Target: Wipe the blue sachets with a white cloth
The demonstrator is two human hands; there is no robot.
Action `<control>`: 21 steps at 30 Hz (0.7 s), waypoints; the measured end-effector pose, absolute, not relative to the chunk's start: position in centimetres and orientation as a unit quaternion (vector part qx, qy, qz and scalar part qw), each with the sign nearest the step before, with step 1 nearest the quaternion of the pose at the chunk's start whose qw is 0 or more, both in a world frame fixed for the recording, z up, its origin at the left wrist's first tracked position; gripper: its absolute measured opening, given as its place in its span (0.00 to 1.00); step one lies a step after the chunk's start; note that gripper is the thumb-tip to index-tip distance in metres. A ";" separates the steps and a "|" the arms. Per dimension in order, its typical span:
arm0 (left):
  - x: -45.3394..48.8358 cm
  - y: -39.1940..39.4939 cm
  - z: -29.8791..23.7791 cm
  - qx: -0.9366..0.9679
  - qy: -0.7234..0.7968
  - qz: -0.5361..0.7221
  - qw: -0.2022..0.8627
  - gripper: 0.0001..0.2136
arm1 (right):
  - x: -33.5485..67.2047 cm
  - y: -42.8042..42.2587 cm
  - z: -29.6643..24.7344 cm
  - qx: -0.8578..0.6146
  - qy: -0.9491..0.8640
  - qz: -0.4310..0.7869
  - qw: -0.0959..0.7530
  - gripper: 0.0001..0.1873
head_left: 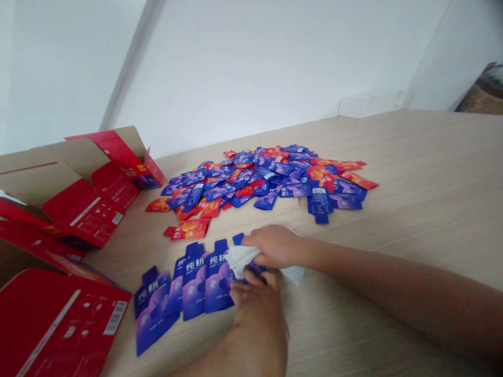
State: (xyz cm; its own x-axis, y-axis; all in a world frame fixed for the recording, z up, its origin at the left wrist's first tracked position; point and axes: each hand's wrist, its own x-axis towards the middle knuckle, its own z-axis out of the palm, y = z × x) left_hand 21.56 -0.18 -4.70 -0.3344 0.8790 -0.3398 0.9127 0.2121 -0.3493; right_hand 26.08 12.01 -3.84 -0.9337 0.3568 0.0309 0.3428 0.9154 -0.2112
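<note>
My right hand (277,245) reaches in from the right, its fingers closed on a white cloth (244,257). The cloth lies against a blue pouch (238,239), covering most of it. Just below, my left hand (257,301) has curled fingers around the lower part of that same pouch; its fingertips are partly hidden. To the left, several blue-purple pouches (194,283) with white lettering lie in an overlapping row. The leftmost pouch (151,309) is tilted.
A wide heap of blue and red-orange pouches (243,175) lies behind my hands. A red pouch (190,229) sits at its near edge. Open red cartons (82,214) stand along the left, with another red box (58,324) nearer. A white box (369,104) rests by the wall.
</note>
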 end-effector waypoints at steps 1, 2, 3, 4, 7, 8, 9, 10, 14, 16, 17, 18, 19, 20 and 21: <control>21.6 -0.2 -4.7 0.573 0.777 -0.258 0.032 0.36 | 26.1 12.3 -3.9 -0.192 -0.976 0.099 0.037 0.19; 21.5 -0.1 -4.6 0.570 0.777 -0.263 0.032 0.35 | 26.2 12.7 -3.9 -0.205 -0.973 0.096 0.040 0.19; 21.5 -0.1 -4.5 0.569 0.777 -0.266 0.036 0.35 | 26.3 12.9 -3.9 -0.215 -0.971 0.094 0.045 0.19; 21.5 0.0 -4.5 0.570 0.776 -0.268 0.041 0.36 | 26.4 13.2 -3.8 -0.221 -0.970 0.093 0.050 0.18; 21.5 0.0 -4.4 0.574 0.772 -0.269 0.053 0.40 | 26.6 13.4 -3.4 -0.222 -0.967 0.105 0.067 0.15; 21.5 0.0 -4.5 0.572 0.772 -0.270 0.052 0.40 | 26.6 13.2 -3.2 -0.217 -0.967 0.114 0.071 0.15; 21.5 0.0 -4.6 0.571 0.774 -0.270 0.047 0.39 | 26.6 13.0 -3.1 -0.207 -0.968 0.122 0.072 0.15; 21.6 -0.1 -4.6 0.570 0.776 -0.268 0.037 0.37 | 26.5 12.7 -3.0 -0.195 -0.970 0.129 0.069 0.15; 21.7 -0.2 -4.4 0.575 0.779 -0.247 0.036 0.37 | 26.3 11.6 -3.2 -0.144 -0.980 0.135 0.029 0.16; 21.7 -0.2 -4.2 0.574 0.779 -0.248 0.053 0.39 | 26.2 11.6 -3.5 -0.145 -0.981 0.124 0.020 0.16; 21.7 -0.1 -4.1 0.574 0.777 -0.252 0.057 0.39 | 26.2 11.8 -3.7 -0.155 -0.981 0.116 0.021 0.17; 21.6 -0.1 -4.1 0.574 0.776 -0.257 0.055 0.40 | 26.2 12.1 -3.9 -0.167 -0.980 0.106 0.025 0.17; 21.6 0.0 -4.2 0.575 0.774 -0.261 0.053 0.40 | 26.3 12.4 -4.0 -0.182 -0.978 0.097 0.029 0.18; 21.5 0.0 -4.5 0.575 0.775 -0.258 0.051 0.40 | 26.3 12.8 -4.0 -0.195 -0.976 0.089 0.034 0.18; 21.3 0.0 -4.8 0.575 0.782 -0.236 0.052 0.40 | 26.4 13.1 -4.0 -0.206 -0.974 0.082 0.038 0.18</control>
State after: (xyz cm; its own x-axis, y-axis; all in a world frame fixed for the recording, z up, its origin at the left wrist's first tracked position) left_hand 21.31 0.00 -4.81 -0.3333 0.8747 -0.3519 0.9233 0.2273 -0.3095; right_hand 26.38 13.09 -4.01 -0.9122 0.4078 0.0408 0.3953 0.9017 -0.1753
